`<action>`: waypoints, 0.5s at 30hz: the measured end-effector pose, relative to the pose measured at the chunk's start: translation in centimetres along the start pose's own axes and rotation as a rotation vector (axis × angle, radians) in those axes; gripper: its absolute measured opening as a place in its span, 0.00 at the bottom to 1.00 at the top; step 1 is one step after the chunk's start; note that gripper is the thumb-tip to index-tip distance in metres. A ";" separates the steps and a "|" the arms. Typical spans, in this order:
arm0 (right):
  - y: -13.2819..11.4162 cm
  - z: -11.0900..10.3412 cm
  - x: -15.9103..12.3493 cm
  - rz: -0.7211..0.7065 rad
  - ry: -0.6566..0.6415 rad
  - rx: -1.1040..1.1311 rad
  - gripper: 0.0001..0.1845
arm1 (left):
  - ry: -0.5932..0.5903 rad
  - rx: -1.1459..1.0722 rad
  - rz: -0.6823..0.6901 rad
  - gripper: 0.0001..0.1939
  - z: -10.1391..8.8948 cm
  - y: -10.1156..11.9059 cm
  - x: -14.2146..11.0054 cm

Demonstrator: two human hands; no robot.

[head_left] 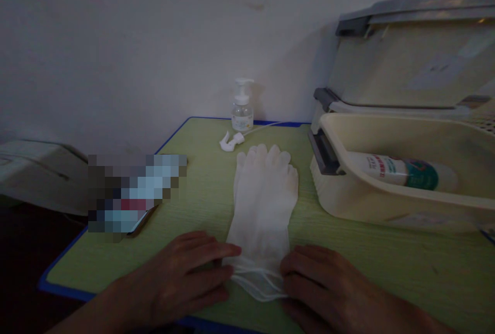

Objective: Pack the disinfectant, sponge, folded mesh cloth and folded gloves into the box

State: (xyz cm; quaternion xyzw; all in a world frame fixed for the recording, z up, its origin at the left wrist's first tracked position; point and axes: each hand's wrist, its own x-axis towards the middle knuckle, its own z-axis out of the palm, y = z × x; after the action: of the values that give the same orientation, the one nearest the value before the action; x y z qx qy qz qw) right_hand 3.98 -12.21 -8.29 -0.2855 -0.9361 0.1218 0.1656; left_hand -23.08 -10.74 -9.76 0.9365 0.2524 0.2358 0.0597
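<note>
The left hand (pixel 181 272) lies with its fingers extended and slightly spread, the fingertips touching the left edge of the gloves (pixel 263 200) at the cuff end. The right hand (pixel 328 282) has its fingers bent, their tips at the right edge of the same cuffs; whether it pinches them cannot be told, as the thumb is hidden. The white, thin gloves lie flat, one on the other, on the green surface (pixel 201 195), their fingers pointing away from the person and the cuff openings between the hands.

Just beyond the glove fingers lies a white hooked piece (pixel 231 142) with a thin cord, and behind it a clear pump bottle (pixel 242 116) stands upright near the wall (pixel 154 40). To the left, a flat object (pixel 143 195), blurred by pixels, lies near the surface's edge. To the right sits a cream bin (pixel 359 205), holding a white and green container (pixel 410 171) on its side.
</note>
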 end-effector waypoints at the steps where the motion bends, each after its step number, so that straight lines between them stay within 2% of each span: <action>1: 0.0 0.0 0.0 -0.002 0.005 0.004 0.09 | 0.023 0.001 0.025 0.09 -0.1 0.0 0.2; 6: 0.2 0.0 0.1 0.022 -0.002 0.017 0.08 | 0.129 0.048 0.091 0.15 -0.9 0.4 1.9; 12: 0.5 -0.1 0.0 0.097 0.008 0.149 0.09 | 0.123 0.120 0.151 0.20 -2.1 0.8 3.2; 15: 0.5 -0.2 0.1 0.122 0.056 0.209 0.10 | 0.118 0.146 0.160 0.20 -1.9 0.7 2.9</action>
State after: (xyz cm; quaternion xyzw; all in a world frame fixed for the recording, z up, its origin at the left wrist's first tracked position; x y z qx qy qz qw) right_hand 4.24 -11.74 -8.24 -0.3262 -0.8942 0.2205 0.2130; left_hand -21.41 -9.93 -6.71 0.9399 0.1966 0.2758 -0.0425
